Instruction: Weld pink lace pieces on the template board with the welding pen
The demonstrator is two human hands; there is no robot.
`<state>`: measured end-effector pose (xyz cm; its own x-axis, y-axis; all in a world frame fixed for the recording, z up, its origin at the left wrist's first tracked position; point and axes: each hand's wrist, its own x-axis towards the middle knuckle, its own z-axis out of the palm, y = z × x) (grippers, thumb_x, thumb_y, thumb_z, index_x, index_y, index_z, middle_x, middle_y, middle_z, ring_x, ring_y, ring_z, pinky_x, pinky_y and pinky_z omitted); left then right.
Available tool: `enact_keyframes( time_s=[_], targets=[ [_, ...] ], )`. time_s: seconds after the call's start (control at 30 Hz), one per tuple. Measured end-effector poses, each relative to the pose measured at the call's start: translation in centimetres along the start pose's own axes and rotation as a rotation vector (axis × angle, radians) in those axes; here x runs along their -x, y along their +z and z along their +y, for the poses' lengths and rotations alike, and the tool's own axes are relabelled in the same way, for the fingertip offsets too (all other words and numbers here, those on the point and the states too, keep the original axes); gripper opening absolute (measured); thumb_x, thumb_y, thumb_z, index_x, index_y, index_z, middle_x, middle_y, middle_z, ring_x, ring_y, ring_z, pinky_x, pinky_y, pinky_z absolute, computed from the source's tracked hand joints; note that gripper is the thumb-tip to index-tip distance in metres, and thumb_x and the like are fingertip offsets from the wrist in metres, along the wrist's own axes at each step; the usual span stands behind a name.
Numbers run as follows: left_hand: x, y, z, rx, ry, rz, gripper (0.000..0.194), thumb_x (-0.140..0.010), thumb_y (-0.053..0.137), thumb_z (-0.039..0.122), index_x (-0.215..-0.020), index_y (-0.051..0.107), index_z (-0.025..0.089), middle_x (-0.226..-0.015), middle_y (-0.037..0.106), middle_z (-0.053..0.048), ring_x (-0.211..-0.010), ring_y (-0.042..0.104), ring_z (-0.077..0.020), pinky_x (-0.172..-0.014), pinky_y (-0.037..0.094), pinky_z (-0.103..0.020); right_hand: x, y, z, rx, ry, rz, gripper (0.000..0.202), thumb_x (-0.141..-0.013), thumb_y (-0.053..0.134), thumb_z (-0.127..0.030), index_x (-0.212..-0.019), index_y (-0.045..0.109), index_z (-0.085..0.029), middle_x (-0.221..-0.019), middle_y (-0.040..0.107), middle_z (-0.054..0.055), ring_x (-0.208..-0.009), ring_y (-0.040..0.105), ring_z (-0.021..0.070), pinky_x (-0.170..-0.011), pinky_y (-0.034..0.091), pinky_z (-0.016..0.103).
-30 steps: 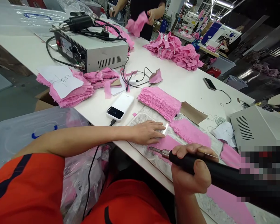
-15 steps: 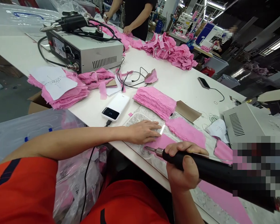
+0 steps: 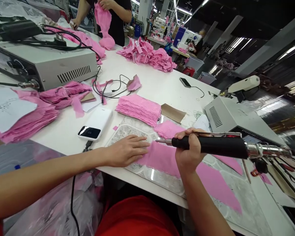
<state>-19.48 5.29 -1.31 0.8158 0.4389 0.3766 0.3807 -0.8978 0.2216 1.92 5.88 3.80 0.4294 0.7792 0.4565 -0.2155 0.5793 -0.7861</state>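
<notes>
My left hand lies flat, fingers stretched out, on the left end of a pink fabric strip. The strip is spread over a clear, patterned board. In my right hand is a black-handled corded tool, which looks like an ultrasonic cutter. Its thin metal tip points left and is near the fabric's upper edge, close to my left fingertips; whether it touches cannot be told. A slim shiny strip runs along the top of the handle. Another pink piece extends right, partly behind my right forearm.
Behind the board sit a stack of pink fabric and brown card. A white power bank is left. Grey boxes stand left and right. A phone lies farther back. A co-worker handles pink cloth.
The view has swung right. The tool's tip has moved from the fabric's near side to its upper edge, and the tool now lies more level. The co-worker has lifted a pink cloth.
</notes>
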Motion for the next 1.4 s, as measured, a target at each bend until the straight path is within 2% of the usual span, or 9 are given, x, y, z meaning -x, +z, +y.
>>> enact_keyframes(
  time_s=[0.13, 0.37, 0.63, 0.87, 1.0, 1.17, 1.4],
  targets=[
    [-0.1, -0.2, 0.1, 0.008, -0.015, -0.040, 0.034, -0.097, 0.043, 0.025, -0.127, 0.059, 0.019, -0.136, 0.056, -0.010, -0.136, 0.041, -0.0294, -0.108, 0.036, -0.045, 0.1, 0.0, 0.7, -0.003, 0.012, -0.024, 0.015, -0.072, 0.061, -0.020, -0.083, 0.051, -0.021, -0.075, 0.054, -0.006, -0.053, 0.055, 0.0079, -0.055, 0.050, 0.029],
    [0.0, -0.2, 0.2, 0.033, -0.005, -0.010, 0.032, -0.095, 0.048, 0.022, -0.124, 0.061, 0.021, -0.132, 0.060, -0.009, -0.135, 0.043, -0.0285, -0.109, 0.033, -0.042, 0.0, -0.3, 1.1, 0.014, 0.029, -0.054, 0.015, -0.073, 0.061, -0.021, -0.084, 0.051, -0.021, -0.076, 0.053, -0.006, -0.054, 0.055, 0.0078, -0.056, 0.049, 0.029],
    [0.0, -0.3, 0.2, 0.018, -0.008, -0.041, 0.032, -0.095, 0.047, 0.024, -0.124, 0.060, 0.020, -0.133, 0.060, -0.008, -0.135, 0.042, -0.0284, -0.110, 0.032, -0.042, 0.1, -0.2, 1.2, -0.002, 0.022, -0.095, 0.012, -0.075, 0.061, -0.018, -0.083, 0.052, -0.021, -0.076, 0.054, -0.006, -0.055, 0.055, 0.0082, -0.057, 0.049, 0.030],
    [0.1, -0.1, 0.1, 0.059, -0.005, -0.015, 0.032, -0.095, 0.047, 0.024, -0.124, 0.061, 0.020, -0.129, 0.062, -0.010, -0.135, 0.043, -0.0285, -0.109, 0.035, -0.044, 0.1, -0.3, 1.2, 0.051, 0.013, -0.112, 0.010, -0.075, 0.061, -0.019, -0.078, 0.051, -0.020, -0.076, 0.054, -0.005, -0.055, 0.055, 0.0084, -0.056, 0.050, 0.030],
    [0.1, -1.2, -0.1, 0.128, -0.050, 0.025, 0.032, -0.096, 0.044, 0.019, -0.123, 0.061, 0.018, -0.127, 0.063, -0.011, -0.132, 0.047, -0.0280, -0.105, 0.040, -0.043, 0.3, 0.0, 0.4, 0.020, 0.038, -0.082, 0.010, -0.073, 0.059, -0.018, -0.079, 0.052, -0.020, -0.075, 0.053, -0.006, -0.054, 0.054, 0.0079, -0.056, 0.050, 0.029],
    [1.4, -2.7, 0.1, 0.143, -0.116, 0.058, 0.035, -0.091, 0.040, 0.010, -0.117, 0.063, 0.015, -0.123, 0.066, -0.010, -0.128, 0.051, -0.0255, -0.102, 0.044, -0.041, 1.7, 0.5, -0.9, -0.070, 0.147, -0.127, 0.010, -0.073, 0.060, -0.020, -0.080, 0.053, -0.020, -0.075, 0.053, -0.005, -0.053, 0.054, 0.0076, -0.055, 0.050, 0.029],
    [3.9, -1.9, 1.3, 0.015, -0.098, 0.028, 0.035, -0.090, 0.041, 0.009, -0.115, 0.063, 0.018, -0.126, 0.063, -0.011, -0.125, 0.053, -0.0256, -0.101, 0.045, -0.043, 4.0, 1.4, -0.9, -0.156, 0.181, -0.266, 0.010, -0.078, 0.059, -0.018, -0.086, 0.055, -0.021, -0.079, 0.055, -0.004, -0.056, 0.056, 0.0081, -0.057, 0.051, 0.029]
  ],
)
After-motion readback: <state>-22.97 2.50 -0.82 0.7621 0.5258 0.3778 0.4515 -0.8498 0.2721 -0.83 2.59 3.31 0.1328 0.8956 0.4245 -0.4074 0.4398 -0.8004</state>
